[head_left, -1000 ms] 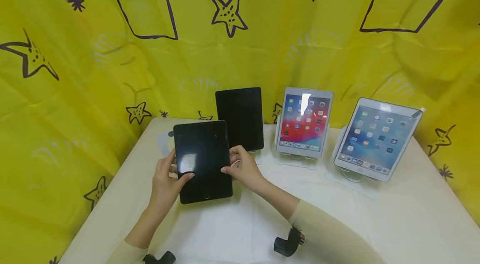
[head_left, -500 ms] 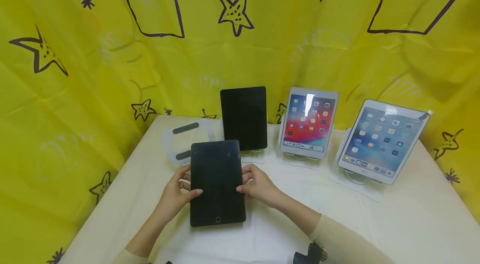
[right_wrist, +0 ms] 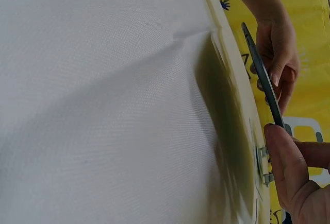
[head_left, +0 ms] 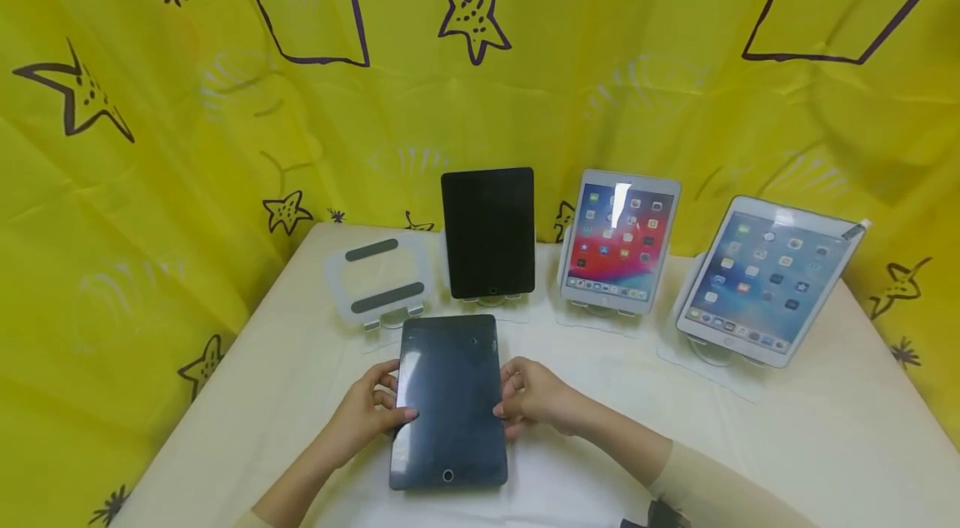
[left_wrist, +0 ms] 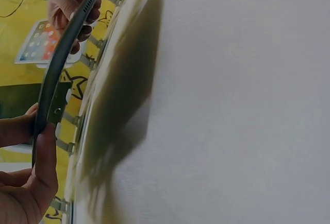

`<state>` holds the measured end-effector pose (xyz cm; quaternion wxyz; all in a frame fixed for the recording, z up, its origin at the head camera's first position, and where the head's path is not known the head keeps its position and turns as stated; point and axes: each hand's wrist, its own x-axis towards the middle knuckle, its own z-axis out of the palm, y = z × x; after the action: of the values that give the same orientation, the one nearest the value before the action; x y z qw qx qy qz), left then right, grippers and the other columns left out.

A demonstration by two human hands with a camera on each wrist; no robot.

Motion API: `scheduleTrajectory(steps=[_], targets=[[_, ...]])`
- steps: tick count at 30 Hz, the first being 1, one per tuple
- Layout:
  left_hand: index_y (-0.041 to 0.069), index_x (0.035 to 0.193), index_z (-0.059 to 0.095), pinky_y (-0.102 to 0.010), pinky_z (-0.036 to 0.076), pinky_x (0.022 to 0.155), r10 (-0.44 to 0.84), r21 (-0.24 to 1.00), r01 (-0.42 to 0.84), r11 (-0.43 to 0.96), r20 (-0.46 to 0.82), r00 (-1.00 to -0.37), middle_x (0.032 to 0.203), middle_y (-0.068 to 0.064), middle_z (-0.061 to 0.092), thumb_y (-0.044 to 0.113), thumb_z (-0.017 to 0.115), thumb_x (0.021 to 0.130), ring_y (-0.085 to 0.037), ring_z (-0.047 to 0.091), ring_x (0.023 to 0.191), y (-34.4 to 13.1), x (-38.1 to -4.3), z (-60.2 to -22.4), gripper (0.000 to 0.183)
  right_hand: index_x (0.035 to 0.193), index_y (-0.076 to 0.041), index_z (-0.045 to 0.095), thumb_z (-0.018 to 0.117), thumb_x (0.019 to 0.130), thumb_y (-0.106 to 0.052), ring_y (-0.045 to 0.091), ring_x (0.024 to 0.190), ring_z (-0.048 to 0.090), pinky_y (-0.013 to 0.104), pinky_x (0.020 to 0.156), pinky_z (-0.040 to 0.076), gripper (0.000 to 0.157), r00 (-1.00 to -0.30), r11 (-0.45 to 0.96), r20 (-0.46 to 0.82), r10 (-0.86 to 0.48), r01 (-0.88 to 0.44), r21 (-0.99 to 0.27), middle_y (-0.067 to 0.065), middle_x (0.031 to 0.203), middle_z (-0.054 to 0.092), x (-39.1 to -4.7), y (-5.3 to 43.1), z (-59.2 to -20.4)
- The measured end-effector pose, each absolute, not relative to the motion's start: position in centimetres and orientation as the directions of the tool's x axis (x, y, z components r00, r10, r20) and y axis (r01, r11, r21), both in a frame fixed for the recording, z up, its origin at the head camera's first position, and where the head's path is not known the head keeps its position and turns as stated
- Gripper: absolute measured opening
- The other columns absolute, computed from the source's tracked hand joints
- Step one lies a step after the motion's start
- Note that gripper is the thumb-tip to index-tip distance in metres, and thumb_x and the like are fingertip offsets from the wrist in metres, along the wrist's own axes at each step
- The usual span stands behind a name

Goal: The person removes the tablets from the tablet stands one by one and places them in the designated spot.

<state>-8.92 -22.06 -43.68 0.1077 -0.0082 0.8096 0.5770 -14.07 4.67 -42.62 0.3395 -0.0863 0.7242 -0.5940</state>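
A black tablet (head_left: 450, 395) with a dark screen and a round home button is held above the white table by its two long sides. My left hand (head_left: 367, 415) grips the left edge, thumb over the front and fingers behind. On the opposite edge my right hand (head_left: 536, 399) pinches it the same way. Both wrist views show the tablet (left_wrist: 56, 69) nearly edge-on, lifted clear of the cloth with its shadow below. Just beyond it stands a white tablet stand (head_left: 339, 278) with two dark grey pads and nothing on it.
Along the back stand a second black tablet (head_left: 489, 232), a white tablet (head_left: 621, 241) with a lit red and blue screen, and another white tablet (head_left: 768, 282), tilted. Each leans on a stand. A yellow patterned curtain (head_left: 480, 112) hangs behind the table (head_left: 825, 445).
Both hands have brought the black tablet toward me and slightly right, away from the left stand. That stand was mostly covered a second ago and now shows fully.
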Motion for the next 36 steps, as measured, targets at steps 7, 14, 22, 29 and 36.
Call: scheduleTrajectory(steps=[7,14,22,29,36], targets=[[-0.016,0.137,0.027,-0.02,0.046,0.052,0.178,0.945,-0.182,0.273,-0.236,-0.956,0.102,-0.014,0.043,-0.001,0.075,0.076,-0.008,0.05,0.065,-22.8,-8.9,-44.1,0.078,0.11,0.011,0.04,0.062,0.079,0.014,0.017,0.059,0.062,0.036,0.056,0.057,0.039,-0.734,0.255,-0.402,-0.548,0.311,-0.916,0.014,0.08,0.057,-14.0,4.2,-43.7],[-0.016,0.137,0.026,-0.02,0.045,0.052,0.207,0.938,-0.188,0.29,-0.253,-0.945,0.103,-0.014,0.043,0.0,0.074,0.078,-0.007,0.049,0.063,-24.3,-9.2,-44.2,0.078,0.106,0.009,0.041,0.063,0.078,0.013,0.014,0.056,0.061,0.036,0.056,0.057,0.035,-0.739,0.242,-0.412,-0.533,0.334,-0.911,0.013,0.076,0.06,-13.7,2.5,-44.3],[-0.016,0.135,0.032,-0.02,0.043,0.052,0.155,0.923,-0.173,0.343,-0.237,-0.959,0.098,-0.014,0.046,0.004,0.075,0.077,-0.007,0.05,0.062,-25.9,-9.6,-44.8,0.075,0.103,0.007,0.042,0.063,0.076,0.015,0.013,0.053,0.059,0.037,0.056,0.057,0.035,-0.755,0.218,-0.432,-0.494,0.373,-0.902,0.011,0.074,0.059,-13.4,0.2,-44.7],[-0.016,0.134,0.034,-0.024,0.049,0.054,0.142,0.874,-0.177,0.452,-0.266,-0.953,0.093,-0.015,0.052,0.005,0.078,0.074,-0.015,0.055,0.068,-27.9,-9.8,-44.7,0.077,0.098,0.005,0.044,0.063,0.075,0.017,0.014,0.05,0.058,0.038,0.055,0.057,0.033,-0.773,0.194,-0.441,-0.456,0.398,-0.897,0.009,0.071,0.058,-13.2,-2.6,-45.0],[-0.016,0.133,0.035,-0.025,0.048,0.059,0.11,0.818,-0.153,0.555,-0.255,-0.961,0.095,-0.018,0.054,0.005,0.079,0.073,-0.019,0.053,0.075,-29.7,-10.2,-44.1,0.077,0.101,0.005,0.044,0.062,0.077,0.018,0.015,0.05,0.059,0.038,0.056,0.057,0.033,-0.779,0.161,-0.444,-0.442,0.419,-0.894,0.01,0.072,0.061,-13.2,-4.9,-45.2]])
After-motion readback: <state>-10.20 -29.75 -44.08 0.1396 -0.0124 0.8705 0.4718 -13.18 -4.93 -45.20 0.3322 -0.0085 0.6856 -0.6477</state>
